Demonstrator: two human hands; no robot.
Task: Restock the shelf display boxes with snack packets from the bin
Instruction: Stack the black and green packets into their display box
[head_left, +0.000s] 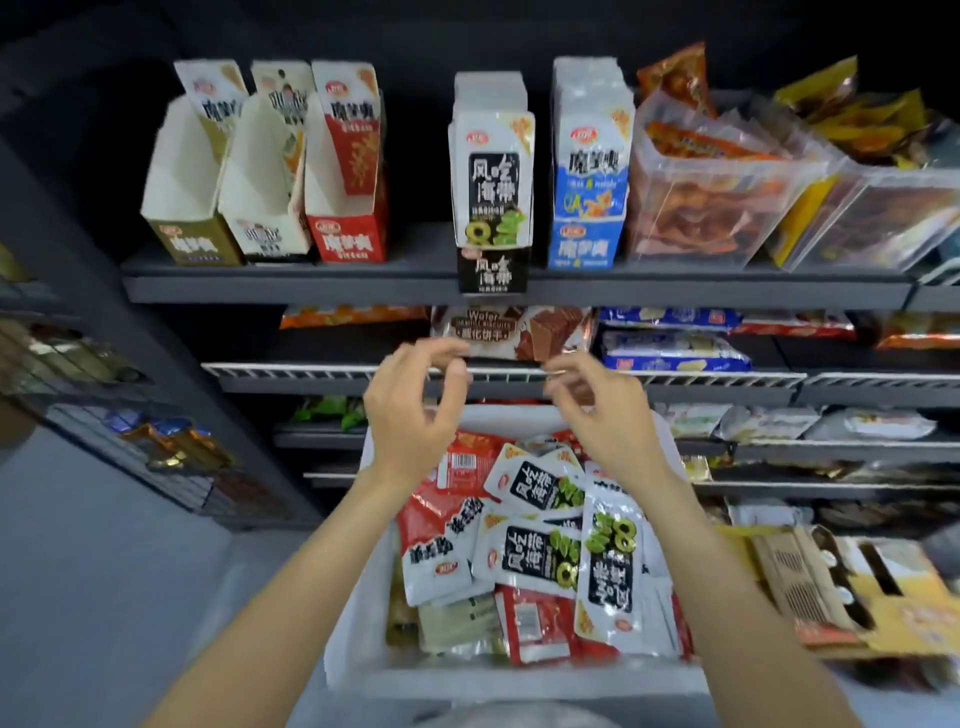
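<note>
Cardboard display boxes stood along the top shelf (291, 283): at upper left the gold box (188, 208), the white box (262, 200) and the red box (347, 208) looked nearly empty, while the black kelp box (492, 208) and the blue box (589, 197) at upper centre looked full. Lower centre, the left hand (415, 410) and right hand (605, 415) hovered apart, fingers loosely curled and holding nothing, over the white bin (353, 597), which held many snack packets (540, 556). Most restocking seemed left.

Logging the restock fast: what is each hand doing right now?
Left hand: open, fingers loosely curled, holding nothing.
Right hand: open, fingers loosely curled, holding nothing.
</note>
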